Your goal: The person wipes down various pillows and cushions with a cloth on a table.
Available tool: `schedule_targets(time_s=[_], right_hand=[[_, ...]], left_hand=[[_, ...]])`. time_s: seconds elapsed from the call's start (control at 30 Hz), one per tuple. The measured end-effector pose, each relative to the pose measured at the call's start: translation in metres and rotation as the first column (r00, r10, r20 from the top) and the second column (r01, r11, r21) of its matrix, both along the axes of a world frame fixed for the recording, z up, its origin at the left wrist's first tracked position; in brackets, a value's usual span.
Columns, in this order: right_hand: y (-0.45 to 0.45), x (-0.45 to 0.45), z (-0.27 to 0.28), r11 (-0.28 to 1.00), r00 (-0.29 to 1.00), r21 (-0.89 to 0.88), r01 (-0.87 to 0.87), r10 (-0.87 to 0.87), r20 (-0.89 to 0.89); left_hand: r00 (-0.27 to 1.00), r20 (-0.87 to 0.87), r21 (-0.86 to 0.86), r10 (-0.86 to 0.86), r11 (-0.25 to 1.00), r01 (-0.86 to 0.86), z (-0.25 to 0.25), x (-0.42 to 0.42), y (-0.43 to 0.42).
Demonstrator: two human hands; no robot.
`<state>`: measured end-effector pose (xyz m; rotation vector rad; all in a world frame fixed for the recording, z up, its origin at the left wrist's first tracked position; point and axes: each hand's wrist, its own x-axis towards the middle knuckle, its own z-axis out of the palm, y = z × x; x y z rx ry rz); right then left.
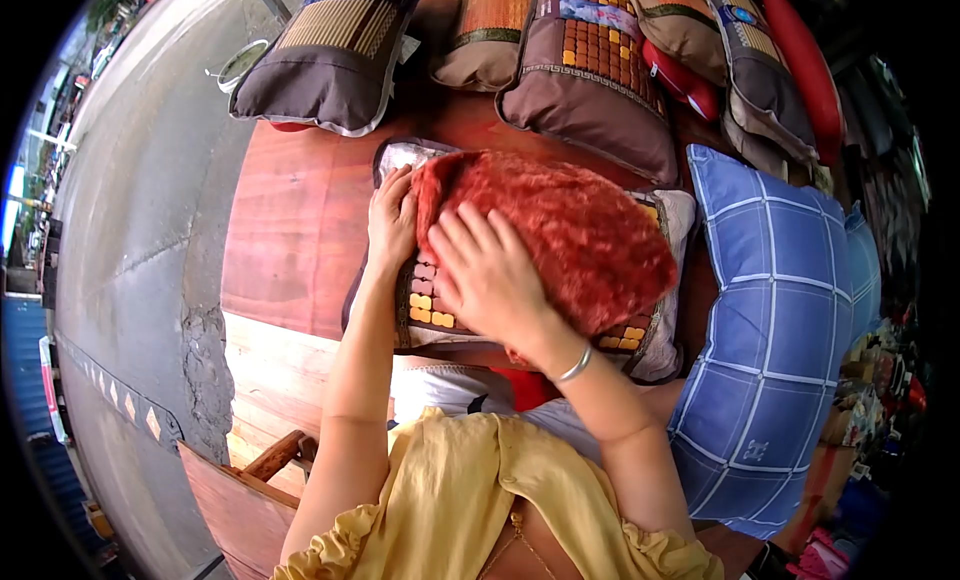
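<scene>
A fuzzy red plush piece (pixel 570 235), bulging like a small cushion, lies over a tile-topped pillow (pixel 435 310) in front of me. My left hand (pixel 393 215) grips its left edge, and the thumb is hidden. My right hand (pixel 490 275), wearing a silver bangle, rests flat on the plush near its lower left side with the fingers spread. Brown and yellow tiles and a pale border of the pillow show around the plush. Most of the pillow's top is covered.
Several tile and bamboo pillows (pixel 590 110) line the far side of the reddish wooden table (pixel 285 220). A blue checked pillow (pixel 765 340) stands at the right. A wooden chair part (pixel 250 480) is at lower left, beside concrete ground (pixel 140 230). A pale bucket (pixel 240 65) sits beyond.
</scene>
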<state>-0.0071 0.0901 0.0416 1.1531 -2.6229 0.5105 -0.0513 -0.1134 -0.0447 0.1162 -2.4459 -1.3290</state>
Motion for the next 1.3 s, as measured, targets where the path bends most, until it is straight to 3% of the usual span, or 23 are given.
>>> schedule_targets(time_s=[0.03,0.13,0.23,0.37,0.53,0.63,0.7,0.77,0.83,0.9,0.97,1.13,1.3], right_hand=[[0.004,-0.015,-0.001,1.0,0.999,-0.015,0.022,-0.023,-0.028],[0.05,-0.056,0.009,0.983,0.973,0.006,0.183,-0.182,0.143],[0.108,-0.058,-0.002,0.939,0.938,0.094,0.33,-0.337,0.082],[0.132,-0.001,0.009,0.92,0.922,0.069,0.387,-0.388,0.006],[0.066,0.062,-0.006,0.987,0.983,0.005,0.159,-0.159,0.089],[0.023,0.044,-0.006,0.998,0.998,0.039,-0.059,0.059,0.003],[0.0,0.02,-0.005,0.993,0.994,0.014,-0.114,0.114,0.001],[-0.008,-0.014,0.001,1.0,0.999,0.004,-0.015,0.016,-0.029],[0.009,-0.049,-0.004,0.982,0.988,0.117,0.148,-0.151,0.025],[0.044,-0.07,-0.002,0.94,0.945,0.225,0.258,-0.294,0.144],[0.08,-0.064,0.006,0.906,0.915,0.262,0.331,-0.376,0.144],[0.118,0.008,0.011,0.928,0.936,0.124,0.351,-0.351,-0.022],[0.068,0.077,-0.005,0.984,0.984,0.132,0.12,-0.136,0.117]], left_hand=[[1.0,0.004,-0.002,0.0,1.0,0.0,0.001,0.002,0.0],[1.0,-0.004,0.001,-0.006,1.0,0.006,0.01,0.01,0.003],[1.0,-0.003,0.112,-0.025,0.993,0.025,0.006,0.014,0.0],[0.998,0.019,0.075,0.065,0.995,-0.067,0.009,0.018,0.002],[0.997,0.058,0.097,0.059,0.993,-0.065,0.009,0.015,0.002],[0.999,0.039,0.14,0.034,0.989,-0.039,0.0,0.015,-0.003],[1.0,-0.02,0.183,-0.012,0.983,0.015,-0.015,0.012,-0.01],[0.999,-0.032,0.38,0.021,0.925,-0.007,-0.041,0.006,-0.018],[1.0,0.014,0.179,0.028,0.983,-0.03,-0.002,0.016,-0.005],[0.998,0.039,0.205,0.041,0.978,-0.048,0.005,0.018,-0.002],[0.999,0.032,0.23,0.038,0.972,-0.044,0.003,0.017,-0.003],[0.999,0.028,0.286,0.045,0.957,-0.051,0.006,0.019,-0.001],[0.998,0.037,0.327,0.042,0.943,-0.052,0.002,0.017,-0.002]])
